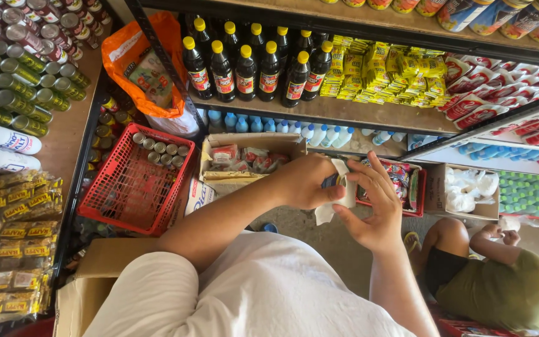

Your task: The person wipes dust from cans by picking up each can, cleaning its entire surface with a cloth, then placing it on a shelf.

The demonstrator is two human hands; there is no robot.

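- Cloth (343, 195), white, at centre frame: held between both hands, its long axis running top to bottom, a loose end hanging at the lower left of the grip.
- Small dark-blue item (332, 181), largely hidden: lies against the cloth, on the side toward the left hand; its kind cannot be told.
- Left hand (304, 182): fingers curled shut around the item and the cloth's left edge; the nearer hand to the item.
- Right hand (374, 206): fingers spread, fingertips pressed on the cloth's right edge, palm open below it.
- Cardboard box (244, 156) of red packets: just beyond the left hand, toward upper centre.
- Red basket (133, 187) with tins: centre left, well apart from both hands.
- Dark bottles (257, 62) with yellow caps: on the shelf at upper centre.
- Second person in green shirt (506, 290): crouched at lower right.
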